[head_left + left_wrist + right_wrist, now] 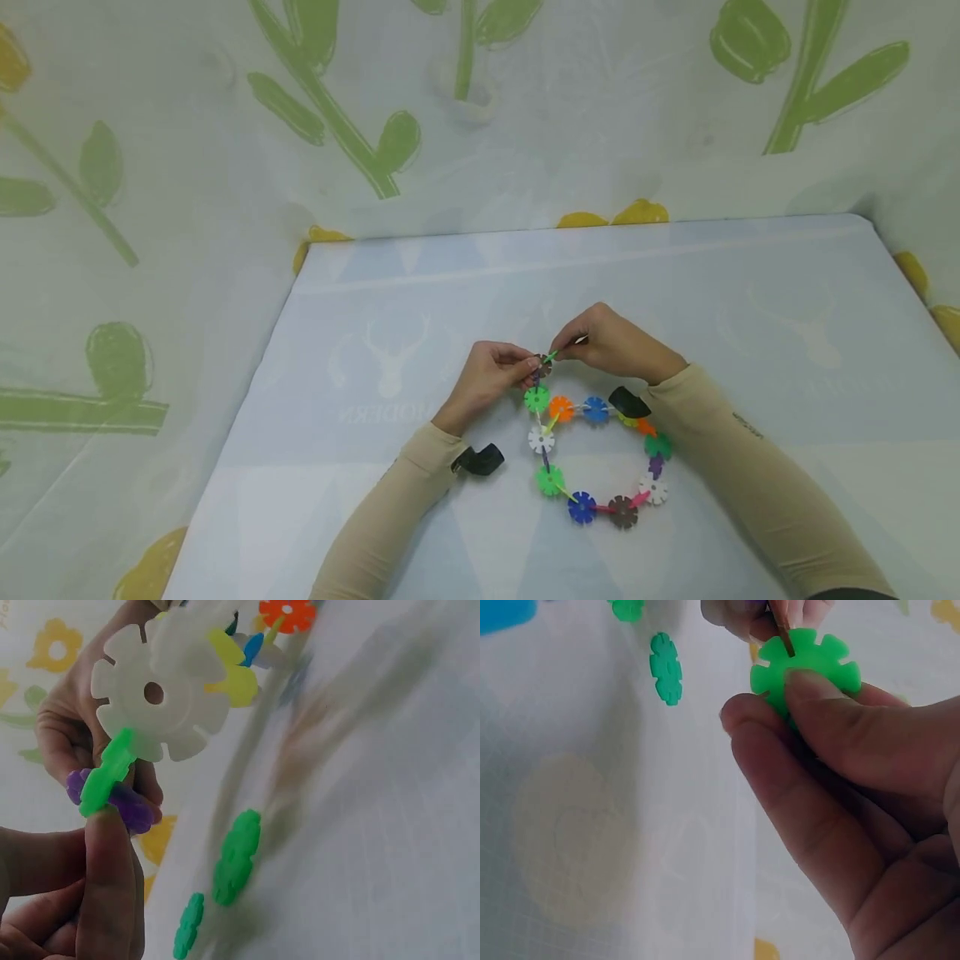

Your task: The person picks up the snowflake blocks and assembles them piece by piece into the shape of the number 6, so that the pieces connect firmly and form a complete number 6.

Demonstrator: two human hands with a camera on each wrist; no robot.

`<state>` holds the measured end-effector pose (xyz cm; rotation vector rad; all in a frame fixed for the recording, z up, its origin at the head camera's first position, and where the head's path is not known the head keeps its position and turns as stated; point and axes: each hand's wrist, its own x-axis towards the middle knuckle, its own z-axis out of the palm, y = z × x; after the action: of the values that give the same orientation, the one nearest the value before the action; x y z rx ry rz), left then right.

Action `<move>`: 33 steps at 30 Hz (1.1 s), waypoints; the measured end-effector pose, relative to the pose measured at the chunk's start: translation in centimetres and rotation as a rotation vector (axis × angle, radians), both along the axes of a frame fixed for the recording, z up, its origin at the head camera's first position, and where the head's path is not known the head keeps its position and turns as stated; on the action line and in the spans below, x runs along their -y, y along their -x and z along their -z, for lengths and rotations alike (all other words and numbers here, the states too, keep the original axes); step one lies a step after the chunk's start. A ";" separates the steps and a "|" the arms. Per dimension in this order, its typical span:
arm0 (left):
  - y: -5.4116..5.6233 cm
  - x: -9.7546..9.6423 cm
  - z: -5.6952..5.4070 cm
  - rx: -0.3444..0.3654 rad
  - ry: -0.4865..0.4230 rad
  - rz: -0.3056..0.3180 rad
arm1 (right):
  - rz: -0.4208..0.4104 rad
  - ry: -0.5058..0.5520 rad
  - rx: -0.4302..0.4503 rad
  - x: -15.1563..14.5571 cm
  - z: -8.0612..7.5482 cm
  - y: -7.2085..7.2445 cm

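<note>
In the head view my left hand [491,375] pinches a brown notched disc [543,367] at the top of a chain of interlocking disc pieces. My right hand [611,342] holds a bright green disc [810,664] between thumb and fingers, its slot meeting the brown disc's edge in the right wrist view. Below, the linked discs form a loop, with a light green disc [537,399], a white disc [541,439], an orange disc [561,408] and a blue disc [596,409] among them. The left wrist view shows a purple disc [133,812] close by the fingers.
The loop lies on a pale tablecloth [360,517] with faint deer prints. Dark wrist camera mounts [480,460] sit on both sleeves. A curtain [562,125] with green plant prints stands behind the table's far edge.
</note>
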<state>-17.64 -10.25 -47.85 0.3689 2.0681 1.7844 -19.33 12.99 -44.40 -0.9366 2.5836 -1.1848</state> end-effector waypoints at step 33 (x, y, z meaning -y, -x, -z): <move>2.5 4.6 -0.6 0.088 0.162 0.169 | -0.052 -0.161 0.126 2.1 0.0 4.0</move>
<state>-20.17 -14.83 -47.27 0.3978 2.0379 1.4981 -23.31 10.85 -44.42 -0.8607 2.4954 -0.9735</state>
